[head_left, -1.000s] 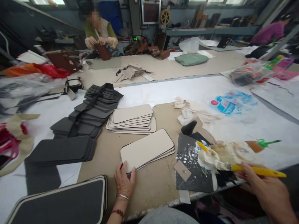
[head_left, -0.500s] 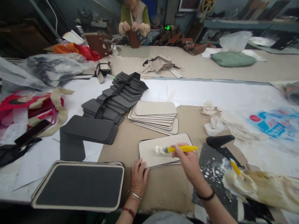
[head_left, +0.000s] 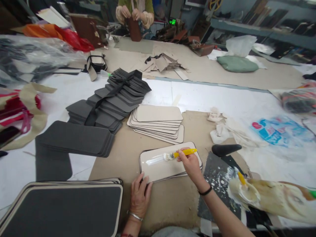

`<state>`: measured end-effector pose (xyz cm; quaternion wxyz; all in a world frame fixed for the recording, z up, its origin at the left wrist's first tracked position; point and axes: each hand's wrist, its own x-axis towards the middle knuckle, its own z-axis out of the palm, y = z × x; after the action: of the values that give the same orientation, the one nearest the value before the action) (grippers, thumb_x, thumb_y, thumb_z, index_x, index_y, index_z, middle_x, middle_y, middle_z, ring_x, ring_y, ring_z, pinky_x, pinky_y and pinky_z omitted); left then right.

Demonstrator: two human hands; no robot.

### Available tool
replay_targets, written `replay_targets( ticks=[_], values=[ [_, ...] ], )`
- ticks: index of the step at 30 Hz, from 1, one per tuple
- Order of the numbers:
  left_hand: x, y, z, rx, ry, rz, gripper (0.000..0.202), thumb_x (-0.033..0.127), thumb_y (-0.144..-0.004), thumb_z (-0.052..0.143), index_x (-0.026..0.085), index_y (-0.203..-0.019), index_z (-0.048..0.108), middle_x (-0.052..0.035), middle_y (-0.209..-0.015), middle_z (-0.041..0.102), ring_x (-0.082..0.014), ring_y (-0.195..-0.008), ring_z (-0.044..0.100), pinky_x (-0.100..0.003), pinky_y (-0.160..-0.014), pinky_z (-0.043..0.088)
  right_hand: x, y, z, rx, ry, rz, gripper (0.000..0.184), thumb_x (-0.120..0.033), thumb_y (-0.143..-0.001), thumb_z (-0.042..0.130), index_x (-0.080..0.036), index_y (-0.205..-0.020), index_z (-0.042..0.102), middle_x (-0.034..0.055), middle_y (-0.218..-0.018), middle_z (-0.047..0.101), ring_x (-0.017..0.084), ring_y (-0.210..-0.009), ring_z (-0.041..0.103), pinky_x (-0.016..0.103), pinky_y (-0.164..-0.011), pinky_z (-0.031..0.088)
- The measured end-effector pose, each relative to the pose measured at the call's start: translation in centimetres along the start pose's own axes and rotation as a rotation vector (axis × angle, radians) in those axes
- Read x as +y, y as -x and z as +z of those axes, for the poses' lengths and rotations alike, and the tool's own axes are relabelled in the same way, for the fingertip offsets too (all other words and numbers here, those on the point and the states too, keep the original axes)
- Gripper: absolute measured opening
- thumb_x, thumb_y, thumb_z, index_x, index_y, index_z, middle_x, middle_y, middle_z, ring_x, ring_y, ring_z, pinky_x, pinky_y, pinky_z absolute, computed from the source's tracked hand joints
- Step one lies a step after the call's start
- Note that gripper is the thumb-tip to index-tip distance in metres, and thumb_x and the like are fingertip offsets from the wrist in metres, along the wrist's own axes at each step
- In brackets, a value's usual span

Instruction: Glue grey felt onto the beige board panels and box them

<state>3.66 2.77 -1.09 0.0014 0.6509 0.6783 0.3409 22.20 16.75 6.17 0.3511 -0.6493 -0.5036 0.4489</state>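
My right hand [head_left: 189, 163] is closed around the yellow handle of a glue brush [head_left: 184, 152]. Its white-coated bristles rest on a cream rounded panel [head_left: 158, 171], the top one of a small dark-edged stack. A wet white streak runs left from the bristles. My left hand [head_left: 140, 194] lies with fingers stretched out, fingertips at the panel's lower left edge. Just behind sits a fanned pile of cream panels [head_left: 159, 113]. To the left are dark grey panels [head_left: 76, 136] and a stack of larger dark panels with cream borders [head_left: 66, 210].
At right, a bowl of white paste [head_left: 247, 196] holds another yellow-handled tool [head_left: 241, 178], beside a spattered dark sheet [head_left: 217, 184]. Strapped dark panels [head_left: 111, 102] lie farther left. Across the table, a person's hands [head_left: 132, 13] hold a brown piece [head_left: 134, 29]. Scraps [head_left: 164, 62] lie mid-table.
The brush has gone over the panel and a wet white streak now shows on it. My left hand stays at the panel's edge. The whole view has shifted slightly.
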Motion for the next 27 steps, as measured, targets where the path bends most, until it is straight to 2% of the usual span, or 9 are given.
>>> replay_targets(
  ticks=[6,9,12,16,19,22,24,27],
  values=[
    [-0.4,0.0,0.3,0.024,-0.026,0.061,0.021,0.026,-0.08,0.053,0.018,-0.098,0.057,-0.0111,-0.103,0.057,-0.0208,-0.091,0.054,-0.036,-0.075,0.047,2.3,-1.9,-7.6,0.218,0.217,0.008,0.037,-0.051,-0.073,0.051,-0.016,-0.08,0.058,0.0052,-0.064,0.064,0.019,-0.058,0.06,0.031,-0.061,0.048],
    [-0.4,0.0,0.4,0.025,-0.049,0.098,0.02,0.028,-0.081,0.051,0.017,-0.097,0.057,-0.0117,-0.102,0.057,-0.0215,-0.09,0.054,-0.036,-0.073,0.046,2.3,-2.0,-9.7,0.287,0.308,0.028,0.035,-0.049,-0.073,0.049,-0.015,-0.077,0.06,0.0053,-0.063,0.064,0.019,-0.058,0.061,0.032,-0.063,0.046],
    [-0.5,-0.1,0.3,0.041,-0.056,0.122,0.02,0.028,-0.081,0.051,0.017,-0.097,0.057,-0.0123,-0.102,0.057,-0.0222,-0.091,0.054,-0.037,-0.072,0.046,1.9,-1.6,-10.8,0.324,0.322,0.011,0.037,-0.05,-0.073,0.047,-0.016,-0.078,0.059,0.0052,-0.064,0.064,0.019,-0.058,0.061,0.031,-0.061,0.045],
    [-0.8,-0.1,0.2,0.018,-0.023,0.126,0.021,0.028,-0.082,0.049,0.018,-0.099,0.057,-0.0117,-0.103,0.057,-0.0217,-0.093,0.054,-0.037,-0.074,0.047,0.5,-0.8,-11.0,0.337,0.337,-0.022,0.04,-0.052,-0.074,0.046,-0.015,-0.081,0.059,0.0047,-0.063,0.064,0.02,-0.057,0.061,0.031,-0.061,0.044],
    [-1.1,0.1,0.1,-0.01,-0.007,0.124,0.022,0.027,-0.083,0.046,0.018,-0.101,0.056,-0.011,-0.106,0.057,-0.0212,-0.095,0.054,-0.036,-0.075,0.048,-0.8,-0.3,-10.3,0.319,0.39,-0.09,0.036,-0.049,-0.078,0.043,-0.017,-0.083,0.058,0.0044,-0.065,0.063,0.019,-0.061,0.061,0.03,-0.062,0.044],
    [-1.1,0.3,0.2,0.002,-0.007,0.12,0.022,0.025,-0.083,0.047,0.018,-0.102,0.056,-0.0112,-0.106,0.057,-0.0213,-0.096,0.054,-0.036,-0.075,0.048,-1.4,-0.2,-8.7,0.257,0.491,-0.264,0.029,-0.042,-0.083,0.041,-0.018,-0.084,0.057,0.0048,-0.075,0.063,0.018,-0.069,0.059,0.029,-0.068,0.043],
    [-1.1,0.3,0.3,0.013,-0.002,0.109,0.022,0.024,-0.082,0.048,0.018,-0.101,0.057,-0.0112,-0.105,0.057,-0.0213,-0.096,0.054,-0.036,-0.075,0.049,-1.2,-0.2,-7.4,0.203,0.58,-0.408,0.024,-0.036,-0.085,0.04,-0.018,-0.086,0.056,0.0063,-0.082,0.062,0.019,-0.077,0.057,0.03,-0.073,0.043],
    [-1.0,0.3,0.3,0.013,0.015,0.091,0.021,0.023,-0.082,0.049,0.019,-0.1,0.057,-0.0109,-0.105,0.057,-0.0209,-0.095,0.055,-0.035,-0.075,0.049,-0.4,0.0,-5.2,0.115,0.76,-0.561,0.018,-0.026,-0.086,0.04,-0.019,-0.087,0.056,0.008,-0.085,0.061,0.02,-0.082,0.054,0.03,-0.071,0.043]
  ],
)
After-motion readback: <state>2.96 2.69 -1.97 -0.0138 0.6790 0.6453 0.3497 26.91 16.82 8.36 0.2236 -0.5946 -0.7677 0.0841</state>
